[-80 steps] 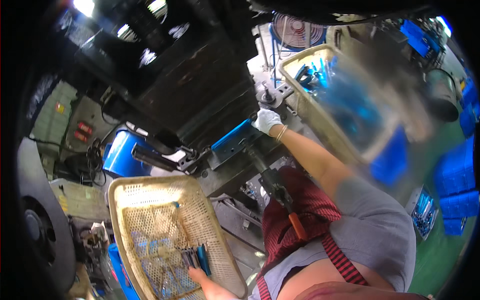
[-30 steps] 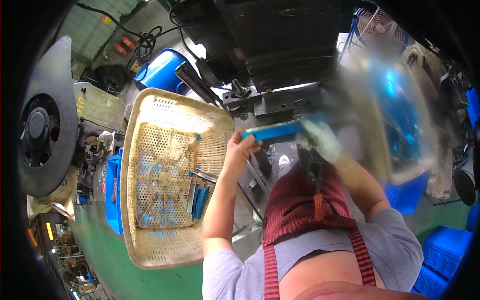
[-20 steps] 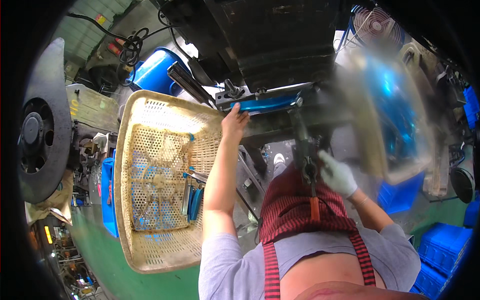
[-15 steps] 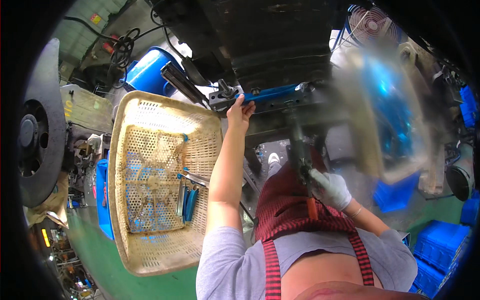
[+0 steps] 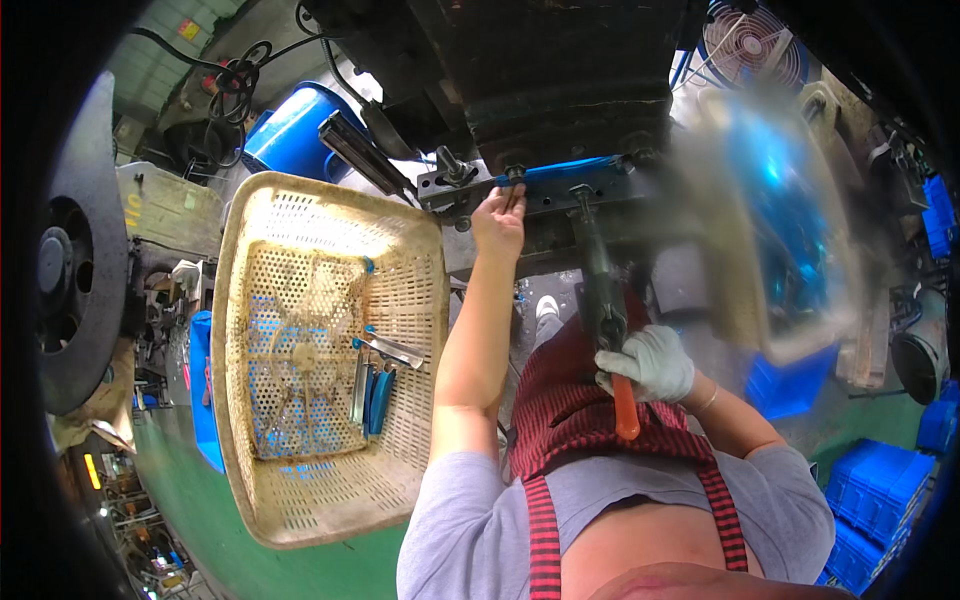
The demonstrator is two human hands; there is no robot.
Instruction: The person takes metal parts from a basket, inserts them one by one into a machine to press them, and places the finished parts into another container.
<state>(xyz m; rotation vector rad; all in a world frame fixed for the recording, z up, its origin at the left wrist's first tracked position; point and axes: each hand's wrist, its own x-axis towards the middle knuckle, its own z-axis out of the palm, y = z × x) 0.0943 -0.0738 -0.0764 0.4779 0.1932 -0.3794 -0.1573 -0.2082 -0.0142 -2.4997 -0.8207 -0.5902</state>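
Observation:
My bare left hand [image 5: 499,222] reaches up to a dark metal bar [image 5: 560,197] under a big black machine. Its fingers are stretched out, tips against the bar near the left end of a shiny blue strip [image 5: 572,168] lying along it. Whether they also touch the strip I cannot tell. My right hand [image 5: 655,366], in a white glove, is closed around a toggle clamp [image 5: 598,270] just above its orange handle [image 5: 625,412]. The clamp's far end meets the bar right of my left hand.
Left of my arm stands a large cream plastic basket [image 5: 232,400] with several blue and metal strips [image 5: 376,400] inside. A second basket [image 5: 722,250] of blue pieces, blurred, is at the right. Behind are a blue drum [image 5: 300,128] and a fan [image 5: 752,45]; blue crates [image 5: 880,485] stand lower right.
My left hand has shifted right along the bar, its fingers straighter. The blue strip sits farther back. My right hand has moved left onto the clamp, whose orange handle shows more fully.

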